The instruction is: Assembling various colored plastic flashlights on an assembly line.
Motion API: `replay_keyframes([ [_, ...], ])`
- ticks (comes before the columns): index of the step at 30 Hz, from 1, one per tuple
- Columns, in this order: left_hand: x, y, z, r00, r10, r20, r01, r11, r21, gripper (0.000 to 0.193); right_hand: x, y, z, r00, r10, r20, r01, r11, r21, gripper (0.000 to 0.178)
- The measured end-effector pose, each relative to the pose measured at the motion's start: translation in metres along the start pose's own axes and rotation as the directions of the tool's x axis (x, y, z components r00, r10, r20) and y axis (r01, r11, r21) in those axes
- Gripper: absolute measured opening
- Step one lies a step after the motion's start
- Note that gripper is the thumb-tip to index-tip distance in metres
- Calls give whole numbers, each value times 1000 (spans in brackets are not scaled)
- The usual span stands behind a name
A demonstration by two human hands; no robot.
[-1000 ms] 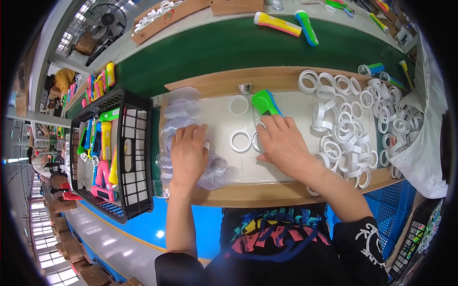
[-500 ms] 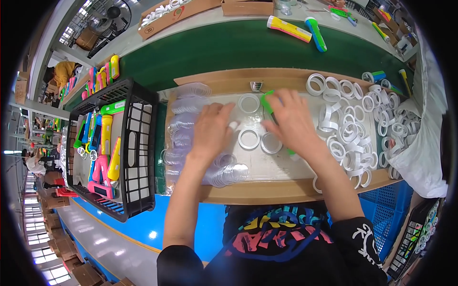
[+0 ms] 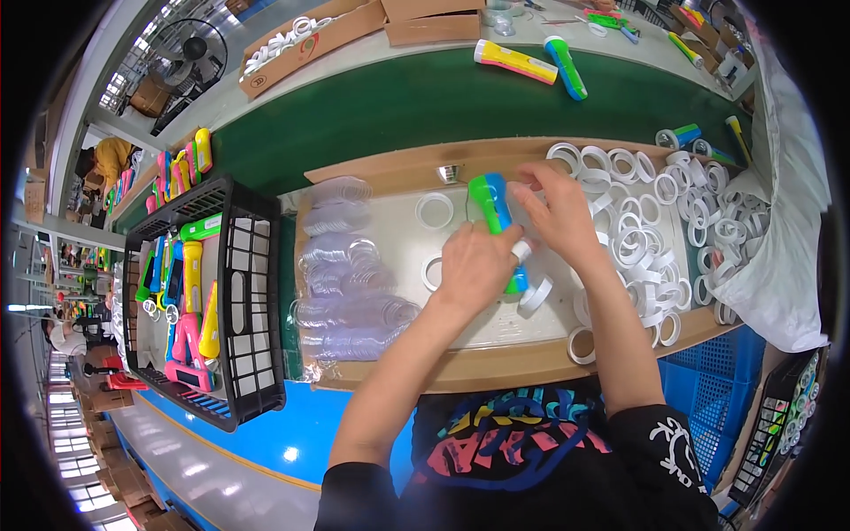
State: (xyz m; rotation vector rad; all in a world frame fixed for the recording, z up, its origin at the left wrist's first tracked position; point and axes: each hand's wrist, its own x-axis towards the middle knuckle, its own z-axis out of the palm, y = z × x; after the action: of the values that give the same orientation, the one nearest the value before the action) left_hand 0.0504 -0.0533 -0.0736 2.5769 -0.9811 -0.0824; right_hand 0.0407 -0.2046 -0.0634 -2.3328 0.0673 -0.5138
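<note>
My left hand [image 3: 478, 265] is closed round the body of a green and blue flashlight [image 3: 490, 196], which lies over the cardboard tray with its wide end pointing away from me. A small white piece shows beside these fingers; I cannot make out what it is. Just right of the flashlight's wide end, my right hand [image 3: 560, 212] has bent fingers and thumb apart, with nothing visible between them. Close by on the tray lie a tilted white ring [image 3: 535, 297] and a flat white ring [image 3: 434, 211]. Another ring is partly hidden by my left hand.
Stacks of clear plastic discs [image 3: 341, 265] fill the tray's left side; many white rings [image 3: 633, 243] are heaped at right. A small silvery cup [image 3: 449, 173] sits by the cardboard tray's far wall [image 3: 398, 159]. A black crate [image 3: 257, 292] of colourful flashlights stands left. Two flashlights [image 3: 515, 62] lie beyond.
My left hand has moved right, from beside the discs onto the flashlight. The flashlight, mostly covered before, now shows more. My right hand has drawn slightly away from it. The view has shifted a little.
</note>
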Motion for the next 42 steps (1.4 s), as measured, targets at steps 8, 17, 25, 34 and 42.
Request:
replay_keyframes([
  [8,-68,-31,-103,977,-207,54,188,708,-680,37,-8,24,15,979,-24,203,35,998,-52,48],
  [17,-150,-60,-132,889,-454,-62,318,708,-631,37,14,-11,90,891,-309,332,384,904,-188,69],
  [25,-148,-52,-142,983,-55,-177,-37,878,-478,55,-9,-51,9,893,-196,405,28,923,385,60],
  [34,-169,-12,-144,976,-218,-3,128,585,-801,72,-65,-51,-27,966,-147,212,7,836,548,57],
  [42,-162,24,-141,933,-352,81,89,8,-996,77,-84,-46,-49,967,-182,179,58,839,541,61],
])
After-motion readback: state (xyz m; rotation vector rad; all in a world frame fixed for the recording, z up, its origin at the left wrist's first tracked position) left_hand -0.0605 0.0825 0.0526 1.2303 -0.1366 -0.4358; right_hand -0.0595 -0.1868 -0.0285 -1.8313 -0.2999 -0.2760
